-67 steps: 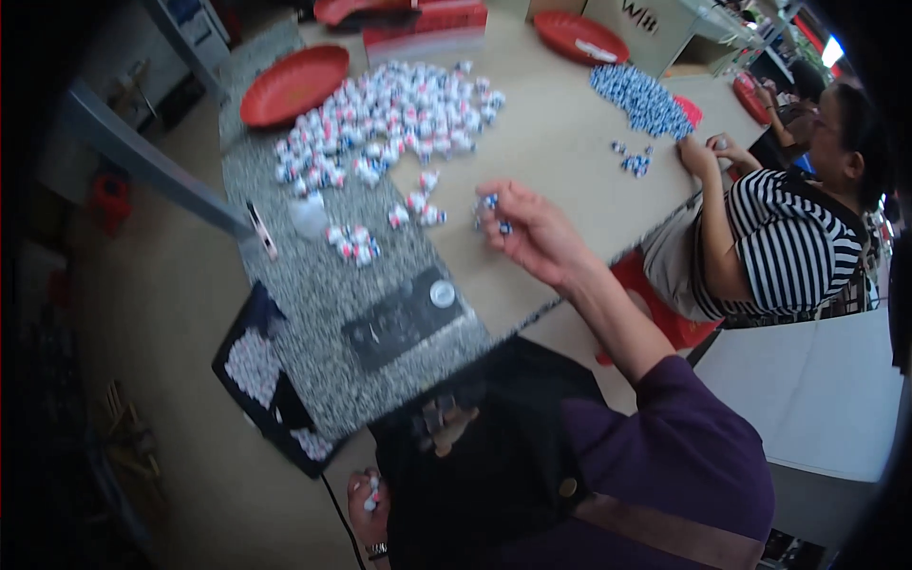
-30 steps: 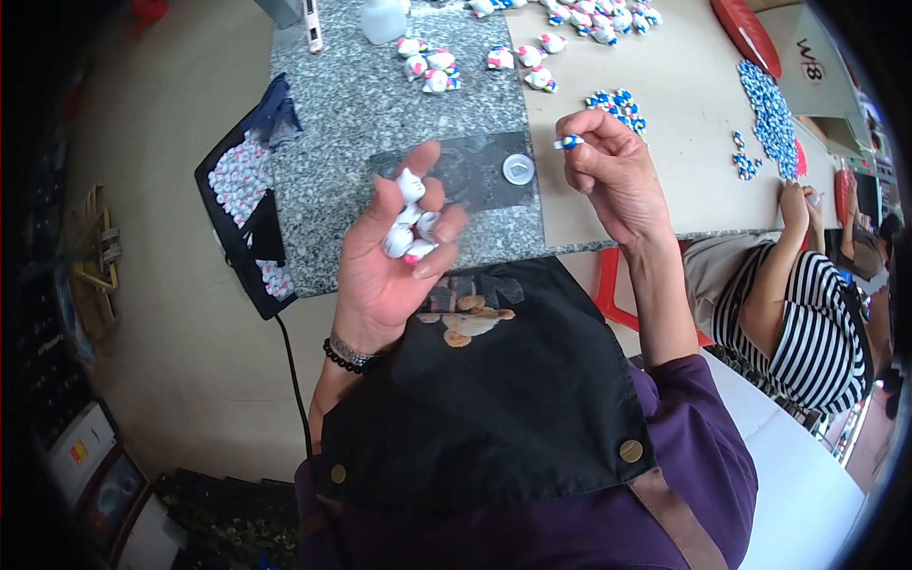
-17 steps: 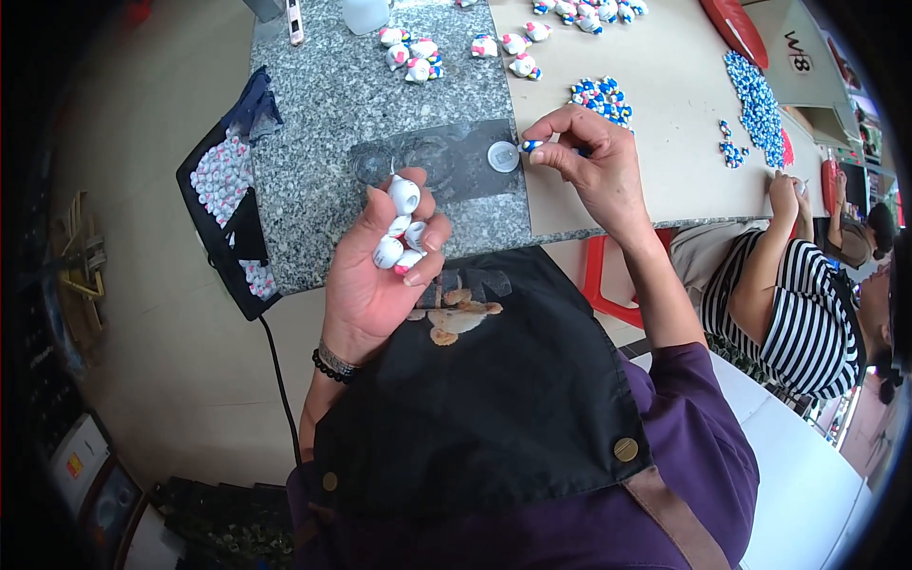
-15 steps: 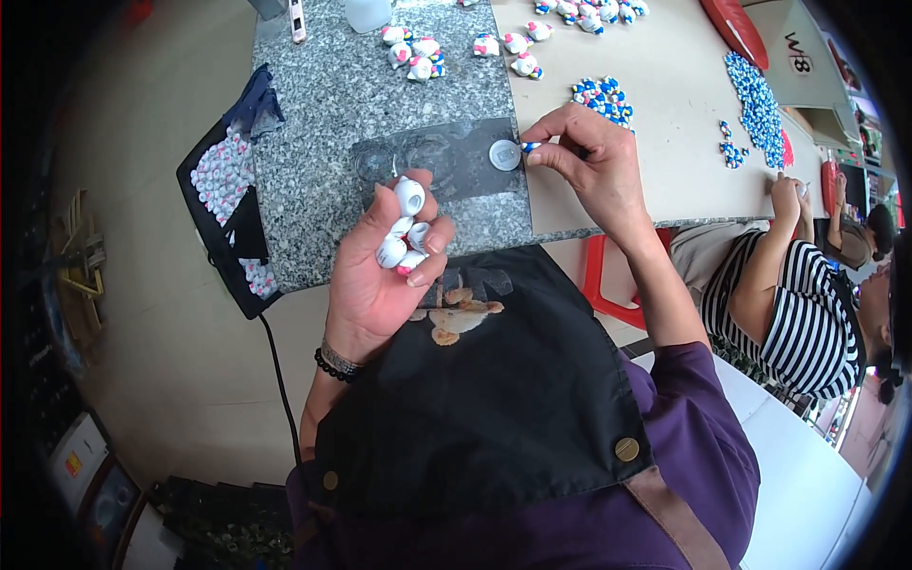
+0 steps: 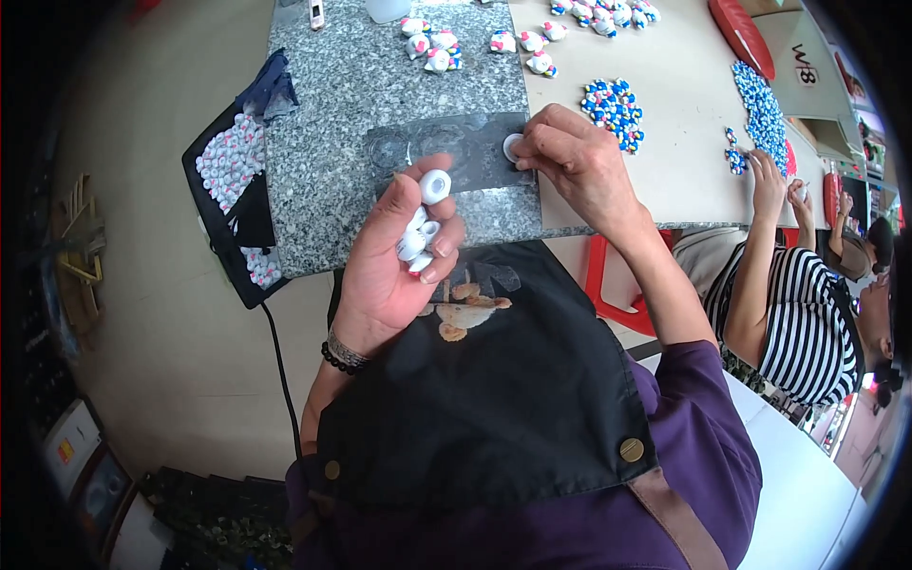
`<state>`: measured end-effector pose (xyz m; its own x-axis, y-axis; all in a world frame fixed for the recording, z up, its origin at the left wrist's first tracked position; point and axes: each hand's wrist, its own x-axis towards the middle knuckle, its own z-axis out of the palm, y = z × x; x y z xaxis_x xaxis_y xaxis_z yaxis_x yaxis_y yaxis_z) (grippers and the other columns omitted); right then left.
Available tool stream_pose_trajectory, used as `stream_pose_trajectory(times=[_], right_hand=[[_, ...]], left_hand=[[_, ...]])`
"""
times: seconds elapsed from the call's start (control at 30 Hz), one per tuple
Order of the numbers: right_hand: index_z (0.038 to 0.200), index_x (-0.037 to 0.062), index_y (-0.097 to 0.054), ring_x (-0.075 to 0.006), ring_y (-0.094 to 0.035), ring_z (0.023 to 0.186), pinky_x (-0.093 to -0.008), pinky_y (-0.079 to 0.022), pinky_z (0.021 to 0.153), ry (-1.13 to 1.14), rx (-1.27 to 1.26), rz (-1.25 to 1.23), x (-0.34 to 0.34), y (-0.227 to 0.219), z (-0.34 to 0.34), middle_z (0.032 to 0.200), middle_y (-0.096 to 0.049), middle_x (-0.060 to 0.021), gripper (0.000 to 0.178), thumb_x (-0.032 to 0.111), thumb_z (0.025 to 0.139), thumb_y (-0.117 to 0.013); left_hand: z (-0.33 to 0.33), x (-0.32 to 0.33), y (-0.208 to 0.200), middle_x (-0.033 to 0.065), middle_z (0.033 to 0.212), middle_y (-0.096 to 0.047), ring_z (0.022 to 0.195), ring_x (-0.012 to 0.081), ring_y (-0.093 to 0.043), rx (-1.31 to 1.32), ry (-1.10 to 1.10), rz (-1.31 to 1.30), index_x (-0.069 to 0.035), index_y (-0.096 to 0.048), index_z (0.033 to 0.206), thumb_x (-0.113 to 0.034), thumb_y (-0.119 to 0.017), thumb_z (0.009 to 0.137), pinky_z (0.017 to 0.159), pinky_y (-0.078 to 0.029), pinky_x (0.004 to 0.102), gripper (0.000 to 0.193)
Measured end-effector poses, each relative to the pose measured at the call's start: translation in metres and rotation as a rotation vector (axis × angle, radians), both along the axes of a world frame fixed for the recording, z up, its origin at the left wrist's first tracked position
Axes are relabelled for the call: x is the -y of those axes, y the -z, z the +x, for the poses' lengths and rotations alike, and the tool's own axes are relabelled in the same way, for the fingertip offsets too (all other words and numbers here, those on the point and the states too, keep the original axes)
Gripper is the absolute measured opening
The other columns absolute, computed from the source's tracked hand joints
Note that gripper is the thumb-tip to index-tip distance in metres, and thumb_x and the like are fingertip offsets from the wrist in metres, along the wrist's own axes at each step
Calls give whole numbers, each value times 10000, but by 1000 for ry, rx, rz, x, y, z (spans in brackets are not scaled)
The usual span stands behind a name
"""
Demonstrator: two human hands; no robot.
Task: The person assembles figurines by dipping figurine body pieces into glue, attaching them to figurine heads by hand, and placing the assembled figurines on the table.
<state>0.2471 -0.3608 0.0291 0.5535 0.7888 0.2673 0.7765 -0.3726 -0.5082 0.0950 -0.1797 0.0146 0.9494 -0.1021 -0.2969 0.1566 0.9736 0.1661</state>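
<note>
Cradling small white heads (image 5: 414, 244) in the curled fingers of the left hand (image 5: 378, 261), at the near edge of the dark mat (image 5: 475, 163). Right hand (image 5: 577, 160): fingertips bunched at the white disc (image 5: 511, 146), mat's right end; cannot tell what they pinch. Blue-and-white pieces (image 5: 616, 112) clustered right of mat.

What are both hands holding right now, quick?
Left hand: curled, holding several small, shiny white, hollow round pieces.
Right hand: closed in a pinch by the small, round, whitish dish; anything held is hidden.
</note>
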Motion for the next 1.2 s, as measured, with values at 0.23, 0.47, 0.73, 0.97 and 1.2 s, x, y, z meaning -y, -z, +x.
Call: stream_pose_trajectory(times=[0.23, 0.47, 0.73, 0.97, 1.2], right_hand=[[853, -3, -659, -186, -629, 739, -292, -494, 590, 46, -27, 115, 2, 2, 3, 836, -616, -71, 137, -24, 735, -724], [885, 19, -693, -89, -616, 734, -236, -467, 580, 321, -898, 570, 0, -2, -3, 862, -662, -34, 102, -32, 796, -694], [847, 29, -668, -38, -516, 622, -168, -353, 468, 199, -999, 710, -19, -23, -23, 915, -630, -58, 79, 1, 792, -717], [833, 13, -694, -60, -535, 682, -193, -438, 560, 113, -757, 603, -21, -17, -24, 875, -609, -33, 91, 8, 760, -748], [804, -23, -670, -113, -576, 757, -238, -475, 649, 54, -699, 616, -23, -17, -27, 809, -586, -49, 109, -19, 735, -754]], left_hand=[[3, 1, -5, 47, 851, -580, 629, 104, -509, 12, -22, 274, 1, -528, 1264, -258, -575, 963, 412, -351, 195, 399], [26, 11, -17, 51, 887, -585, 609, 57, -497, -1, -48, 689, 15, -570, 1213, -264, -548, 983, 404, -331, 167, 362], [31, 18, -13, 40, 825, -583, 578, 64, -510, 51, -31, 916, 38, -559, 1187, -289, -576, 966, 403, -340, 178, 394], [31, 17, -8, 18, 723, -553, 557, 44, -490, 111, -37, 1098, 29, -576, 1111, -287, -582, 965, 408, -320, 176, 348], [34, 17, -18, -33, 645, -530, 587, 28, -451, 99, -69, 1339, -4, -636, 972, -275, -630, 941, 514, -361, 206, 273]])
